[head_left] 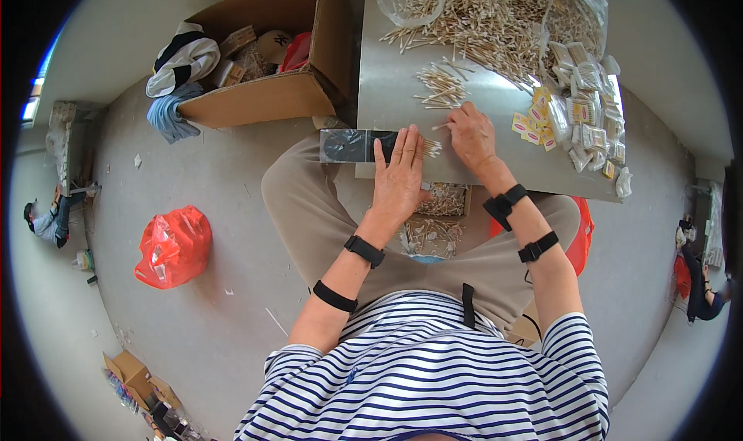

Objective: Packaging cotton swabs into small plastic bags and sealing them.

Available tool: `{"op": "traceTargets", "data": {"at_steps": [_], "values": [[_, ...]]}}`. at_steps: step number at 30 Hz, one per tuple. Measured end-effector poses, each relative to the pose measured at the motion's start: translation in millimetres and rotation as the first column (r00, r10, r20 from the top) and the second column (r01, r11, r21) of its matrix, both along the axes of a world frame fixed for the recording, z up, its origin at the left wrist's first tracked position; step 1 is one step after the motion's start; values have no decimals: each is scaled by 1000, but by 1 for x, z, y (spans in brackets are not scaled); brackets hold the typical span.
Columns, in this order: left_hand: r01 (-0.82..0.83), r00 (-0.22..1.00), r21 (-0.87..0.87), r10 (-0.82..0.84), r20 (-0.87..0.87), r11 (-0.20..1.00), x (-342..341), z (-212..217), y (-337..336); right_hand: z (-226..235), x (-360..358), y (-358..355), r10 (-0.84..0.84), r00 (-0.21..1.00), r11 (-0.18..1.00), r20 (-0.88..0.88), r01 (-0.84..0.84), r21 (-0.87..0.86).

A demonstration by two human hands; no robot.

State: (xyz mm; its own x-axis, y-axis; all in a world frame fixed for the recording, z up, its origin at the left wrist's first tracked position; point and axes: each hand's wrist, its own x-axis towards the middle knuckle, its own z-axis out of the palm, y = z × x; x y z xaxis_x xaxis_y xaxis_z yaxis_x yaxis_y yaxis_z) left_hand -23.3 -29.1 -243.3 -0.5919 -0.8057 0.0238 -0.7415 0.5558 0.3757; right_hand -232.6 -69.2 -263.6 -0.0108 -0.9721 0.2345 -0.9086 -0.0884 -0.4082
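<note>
My left hand (pixel 397 174) lies with its fingers stretched out over a dark flat pad (pixel 356 146) in a clear plastic sleeve (pixel 331 146) at the table's near edge. From beside its fingers the white tips of several cotton swabs (pixel 431 147) stick out to the right. My right hand (pixel 474 137) is closed in a pinch just to the right of them. A cotton swab (pixel 441 126) shows at its fingertips; how many it holds is hidden. Beyond both hands a small pile of loose swabs (pixel 443 86) lies on the metal table (pixel 391 85).
A large swab heap (pixel 480 15) covers the table's far side. At right lie small packs of swabs (pixel 588 112) and yellow cards (pixel 534 121). An open cardboard box (pixel 259 100) stands left, a red plastic bag (pixel 175 247) on the floor. A swab-filled box (pixel 445 201) sits between my legs.
</note>
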Motion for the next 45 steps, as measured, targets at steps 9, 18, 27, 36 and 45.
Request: {"op": "traceTargets", "data": {"at_steps": [9, 18, 27, 36, 45], "values": [[4, 1000, 32, -4, -5, 999, 1, 2, 0, -3, 26, -15, -184, 981, 981, 62, 188, -51], [3, 1000, 21, -3, 1, 1000, -1, 0, 1, -10, 27, -11, -100, 995, 968, -23, 92, -232], [-7, 1000, 23, 7, 12, 1000, -1, 0, 1, -8, 38, 9, 79, 995, 986, 68, -68, -153], [-8, 1000, 31, 7, 18, 999, -2, 1, 0, -1, 9, -42, -155, 982, 987, -108, 158, 17], [-6, 999, 33, 5, 37, 999, -1, 0, -1, 8, 12, -29, -127, 984, 992, 124, 122, 42]]}}
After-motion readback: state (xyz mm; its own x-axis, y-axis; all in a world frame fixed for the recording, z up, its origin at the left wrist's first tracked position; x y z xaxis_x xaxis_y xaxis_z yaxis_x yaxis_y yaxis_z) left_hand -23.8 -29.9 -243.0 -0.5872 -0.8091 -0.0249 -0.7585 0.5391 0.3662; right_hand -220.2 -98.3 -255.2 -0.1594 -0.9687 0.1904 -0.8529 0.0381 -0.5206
